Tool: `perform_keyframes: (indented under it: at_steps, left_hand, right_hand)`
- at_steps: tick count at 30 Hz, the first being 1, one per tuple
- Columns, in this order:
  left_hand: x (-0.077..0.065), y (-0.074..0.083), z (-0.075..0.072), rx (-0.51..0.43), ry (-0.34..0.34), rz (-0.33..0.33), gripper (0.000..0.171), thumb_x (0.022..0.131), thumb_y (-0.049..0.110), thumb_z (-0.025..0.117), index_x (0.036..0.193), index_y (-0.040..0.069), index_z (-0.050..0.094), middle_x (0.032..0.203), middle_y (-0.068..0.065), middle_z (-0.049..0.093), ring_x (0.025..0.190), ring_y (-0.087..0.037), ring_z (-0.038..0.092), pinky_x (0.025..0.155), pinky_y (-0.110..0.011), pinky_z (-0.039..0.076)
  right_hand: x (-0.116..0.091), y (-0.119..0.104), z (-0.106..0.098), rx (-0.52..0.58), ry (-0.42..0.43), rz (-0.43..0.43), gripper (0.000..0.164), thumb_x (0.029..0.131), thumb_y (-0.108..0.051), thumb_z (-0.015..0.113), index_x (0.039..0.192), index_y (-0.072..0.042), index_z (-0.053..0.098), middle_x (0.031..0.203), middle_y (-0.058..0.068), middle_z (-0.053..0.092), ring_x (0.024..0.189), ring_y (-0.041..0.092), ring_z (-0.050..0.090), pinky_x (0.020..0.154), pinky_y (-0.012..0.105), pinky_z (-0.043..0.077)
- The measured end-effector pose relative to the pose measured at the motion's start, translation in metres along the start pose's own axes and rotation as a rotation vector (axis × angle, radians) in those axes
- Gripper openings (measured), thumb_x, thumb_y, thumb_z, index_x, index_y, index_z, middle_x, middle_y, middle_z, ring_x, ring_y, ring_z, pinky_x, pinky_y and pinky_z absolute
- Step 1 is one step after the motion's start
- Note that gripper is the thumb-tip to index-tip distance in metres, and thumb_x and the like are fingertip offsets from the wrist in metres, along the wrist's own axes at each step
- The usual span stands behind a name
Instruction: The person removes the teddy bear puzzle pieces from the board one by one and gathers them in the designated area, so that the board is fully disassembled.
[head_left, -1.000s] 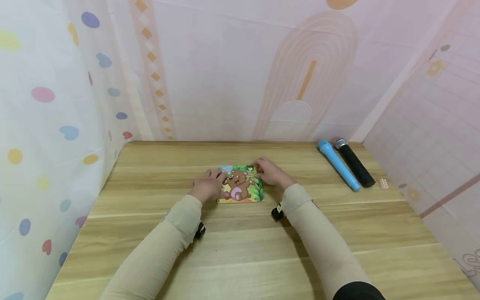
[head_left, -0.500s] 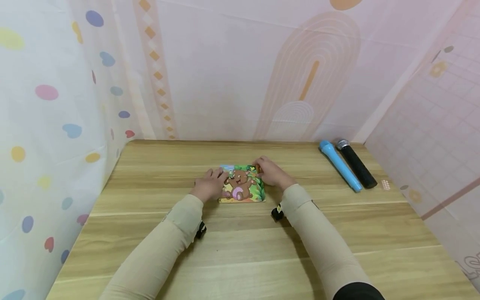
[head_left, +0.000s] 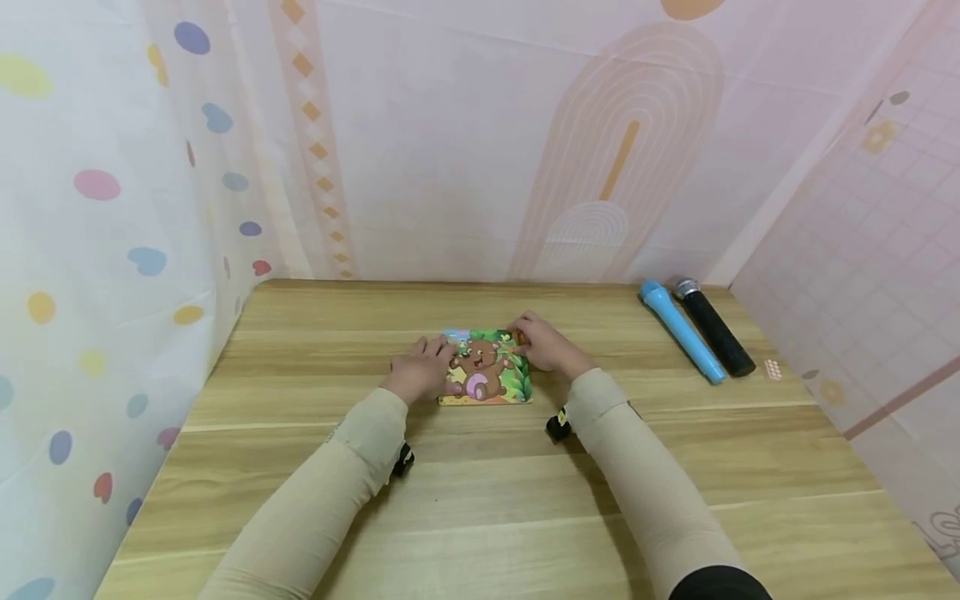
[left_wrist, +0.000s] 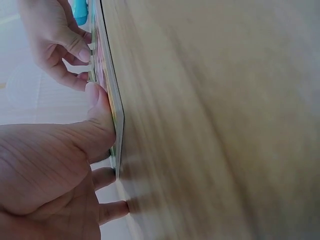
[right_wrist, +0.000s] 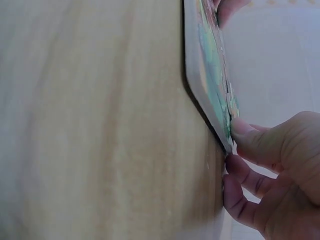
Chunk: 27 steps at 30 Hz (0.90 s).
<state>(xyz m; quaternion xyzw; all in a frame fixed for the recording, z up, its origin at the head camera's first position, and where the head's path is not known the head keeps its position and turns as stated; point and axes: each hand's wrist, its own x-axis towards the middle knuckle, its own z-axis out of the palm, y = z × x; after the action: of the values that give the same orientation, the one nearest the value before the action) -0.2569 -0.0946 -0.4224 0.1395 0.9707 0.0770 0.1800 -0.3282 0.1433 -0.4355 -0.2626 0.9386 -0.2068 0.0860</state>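
A flat jigsaw puzzle [head_left: 480,375] with a brown bear on it lies on the wooden table. My left hand [head_left: 422,368] rests over its left side. In the left wrist view the left thumb [left_wrist: 102,112] presses on the picture face, with other fingers extended past the edge and one fingertip down on the table. At the far right corner my right hand [head_left: 543,342] pinches a puzzle piece [right_wrist: 233,102] with curled fingers. That piece stands slightly proud of the board in the right wrist view. Its underside is hidden.
A blue toy microphone [head_left: 681,332] and a black microphone [head_left: 716,329] lie side by side at the table's back right. A small sheet with pale dots [head_left: 773,369] is beside them. Patterned cloth [head_left: 450,150] hangs behind the table [head_left: 480,517] and along both sides.
The head view shifts slightly. Both hands stay at the puzzle in nearly the same pose, and the puzzle keeps its place on the table.
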Motion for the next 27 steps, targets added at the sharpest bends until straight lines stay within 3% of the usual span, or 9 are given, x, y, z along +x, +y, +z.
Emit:
perform_keyframes:
  at_steps: [6,15,27]
  left_hand:
    - [0.000,0.000,0.001,-0.011,0.001,-0.003,0.085,0.100,0.046,0.059,0.160,0.002,0.017,0.169,-0.017,0.010,0.153,-0.043,0.012,0.102,-0.077,0.034]
    - [0.001,-0.003,0.002,-0.024,-0.006,-0.017,0.079,0.102,0.043,0.057,0.159,0.003,0.020,0.170,-0.016,0.007,0.154,-0.042,0.008,0.105,-0.076,0.032]
    - [-0.004,-0.006,-0.005,-0.050,-0.001,-0.009,0.080,0.102,0.042,0.058,0.160,0.002,0.020,0.169,-0.018,0.006,0.153,-0.044,0.007,0.105,-0.078,0.029]
  right_hand:
    - [-0.003,0.002,-0.001,0.050,0.013,0.006,0.039,0.100,-0.002,0.060,0.139,0.004,0.056,0.133,0.019,0.052,0.120,0.032,0.055,0.106,0.045,0.046]
    - [-0.008,0.009,-0.006,0.076,0.030,0.022,0.039,0.100,0.003,0.058,0.139,0.006,0.055,0.136,0.022,0.051,0.123,0.037,0.056,0.108,0.046,0.045]
    - [-0.018,0.035,-0.023,0.092,0.079,0.066,0.039,0.099,0.007,0.056,0.138,0.008,0.054,0.133,0.023,0.052,0.122,0.040,0.056,0.106,0.047,0.047]
